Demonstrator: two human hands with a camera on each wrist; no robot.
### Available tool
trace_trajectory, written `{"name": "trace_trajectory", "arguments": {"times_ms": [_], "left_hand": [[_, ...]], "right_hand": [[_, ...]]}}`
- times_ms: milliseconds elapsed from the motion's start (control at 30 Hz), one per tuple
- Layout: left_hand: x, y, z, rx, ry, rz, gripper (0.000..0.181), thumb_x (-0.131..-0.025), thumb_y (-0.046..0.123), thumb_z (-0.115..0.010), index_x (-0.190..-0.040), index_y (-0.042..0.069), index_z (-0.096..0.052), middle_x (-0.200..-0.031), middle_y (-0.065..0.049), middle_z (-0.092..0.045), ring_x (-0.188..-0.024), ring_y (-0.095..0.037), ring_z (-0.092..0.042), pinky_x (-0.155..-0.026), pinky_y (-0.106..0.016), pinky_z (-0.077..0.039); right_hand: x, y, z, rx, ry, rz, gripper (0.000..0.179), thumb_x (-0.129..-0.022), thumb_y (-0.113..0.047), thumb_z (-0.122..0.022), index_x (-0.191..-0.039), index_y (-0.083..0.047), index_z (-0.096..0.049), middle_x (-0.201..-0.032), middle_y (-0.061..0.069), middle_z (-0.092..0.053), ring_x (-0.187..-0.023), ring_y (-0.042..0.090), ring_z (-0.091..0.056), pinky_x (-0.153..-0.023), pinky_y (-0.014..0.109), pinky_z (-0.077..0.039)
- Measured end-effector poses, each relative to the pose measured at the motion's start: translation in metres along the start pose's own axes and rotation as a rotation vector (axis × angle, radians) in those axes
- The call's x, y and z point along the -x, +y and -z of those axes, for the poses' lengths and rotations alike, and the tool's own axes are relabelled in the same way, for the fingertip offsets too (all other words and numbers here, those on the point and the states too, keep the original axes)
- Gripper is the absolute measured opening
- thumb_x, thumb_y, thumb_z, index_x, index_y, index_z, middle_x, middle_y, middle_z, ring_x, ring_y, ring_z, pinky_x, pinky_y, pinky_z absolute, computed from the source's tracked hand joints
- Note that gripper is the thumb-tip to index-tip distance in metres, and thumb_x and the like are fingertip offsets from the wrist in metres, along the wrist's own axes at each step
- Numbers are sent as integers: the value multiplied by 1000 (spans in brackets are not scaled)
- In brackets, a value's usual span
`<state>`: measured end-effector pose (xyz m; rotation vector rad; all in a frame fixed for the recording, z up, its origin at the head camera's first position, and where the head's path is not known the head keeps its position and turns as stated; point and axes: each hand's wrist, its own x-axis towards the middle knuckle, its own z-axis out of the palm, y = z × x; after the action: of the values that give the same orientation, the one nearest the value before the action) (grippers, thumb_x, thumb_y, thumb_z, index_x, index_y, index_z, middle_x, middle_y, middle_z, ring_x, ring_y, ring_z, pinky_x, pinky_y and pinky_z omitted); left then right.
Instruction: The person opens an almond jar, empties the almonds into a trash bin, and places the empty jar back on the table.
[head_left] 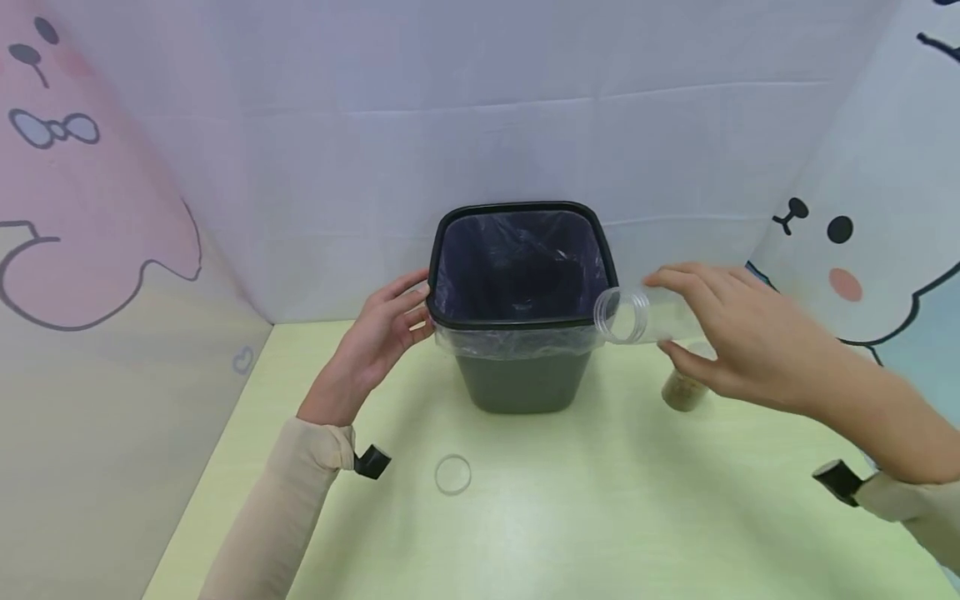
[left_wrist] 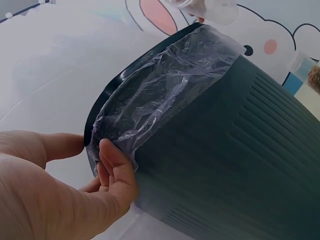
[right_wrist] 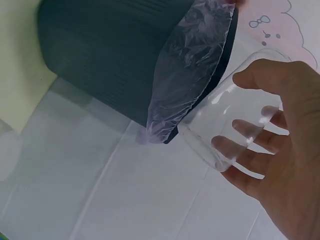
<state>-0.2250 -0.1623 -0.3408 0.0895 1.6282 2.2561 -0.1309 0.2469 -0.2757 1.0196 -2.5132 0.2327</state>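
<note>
A: So what's going on, left to right?
B: Left hand (head_left: 375, 337) touches the rim, fingers bent; can't tell if that grip's actually pinching. Thin clear ring (head_left: 437, 475) on the pale green desk (head_left: 555, 517). Then a dark, square-mouthed bin (head_left: 522, 385) with a see-through plastic liner (head_left: 517, 343). Clear plastic bottle (head_left: 662, 317), sideways by the bin's right rim, right hand (head_left: 738, 329) curled round it.
A: Which step?
B: Bottle-to-bin, I reckon. Next probably calls for moving it left, bin kept steady.
</note>
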Motion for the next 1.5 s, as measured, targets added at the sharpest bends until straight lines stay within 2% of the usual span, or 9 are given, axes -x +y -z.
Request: {"name": "trace_trajectory", "arguments": {"times_ms": [233, 467, 633, 833, 967, 1100, 1267, 1400, 1500], "left_hand": [[10, -6, 3, -97, 37, -61, 41, -110, 15, -52, -151, 15, -50, -105, 6, -64, -86, -10, -63, -85, -27, -55], [23, -19, 0, -205, 68, -114, 26, -107, 11, -55, -132, 17, -59, -105, 6, -62, -88, -12, -60, -84, -28, -55], [30, -29, -4, -264, 82, -151, 18, -104, 4, -53, -117, 14, -62, -102, 4, -62, -87, -15, -60, -82, -28, -56], [35, -40, -11, -326, 76, -158, 19, -101, 1, -51, -117, 8, -58, -101, 1, -62, -87, -15, -62, -82, -27, -57], [38, -52, -14, -360, 53, -123, 16, -100, 2, -53, -114, 4, -58, -98, 1, -63, -87, -15, -62, -82, -28, -57], [39, -68, -16, -369, 14, -70, 17, -101, 6, -54, -116, 1, -60, -97, 0, -64, -88, -17, -62, -83, -31, -56], [37, -91, -20, -404, -91, -16, 28, -105, 11, -54, -127, -4, -60, -101, 1, -65, -90, -17, -64, -87, -35, -56], [33, -106, -26, -447, -191, 19, 31, -107, 16, -53, -130, -3, -61, -103, 2, -66, -91, -18, -64, -90, -39, -55], [29, -116, -32, -454, -235, 38, 32, -107, 18, -53, -132, -2, -62, -105, 3, -66, -94, -22, -63, -90, -39, -55]], "right_hand": [[20, -8, -8, -95, 4, -86, 74, -76, -12, -85, -141, -1, -53, -130, 8, -66, -115, 26, -63, -98, 39, -42], [42, -13, -25, -187, 2, -182, 76, -73, -8, -91, -140, -7, -55, -130, -1, -64, -110, 11, -59, -99, 7, -34], [55, -13, -38, -265, -32, -198, 81, -73, -3, -90, -143, -8, -49, -134, -2, -62, -113, 3, -56, -101, 1, -33], [73, -18, -55, -385, -122, -290, 82, -80, -8, -90, -147, -19, -43, -135, -7, -61, -110, 3, -59, -97, 3, -40], [85, -22, -71, -440, -174, -361, 78, -85, -14, -87, -148, -23, -42, -137, -7, -61, -112, 6, -60, -94, 11, -47], [95, -25, -89, -486, -189, -396, 77, -85, -12, -87, -147, -25, -42, -139, -8, -61, -116, 5, -60, -95, 18, -51], [110, -32, -106, -553, -210, -451, 75, -85, -10, -86, -145, -26, -43, -137, -9, -62, -119, 3, -60, -97, 20, -52], [122, -39, -118, -595, -251, -522, 71, -87, -13, -85, -144, -24, -44, -137, -7, -61, -120, 8, -61, -97, 26, -55], [131, -44, -127, -615, -237, -554, 70, -86, -12, -86, -142, -21, -45, -136, -5, -61, -119, 9, -62, -95, 27, -56]]}}
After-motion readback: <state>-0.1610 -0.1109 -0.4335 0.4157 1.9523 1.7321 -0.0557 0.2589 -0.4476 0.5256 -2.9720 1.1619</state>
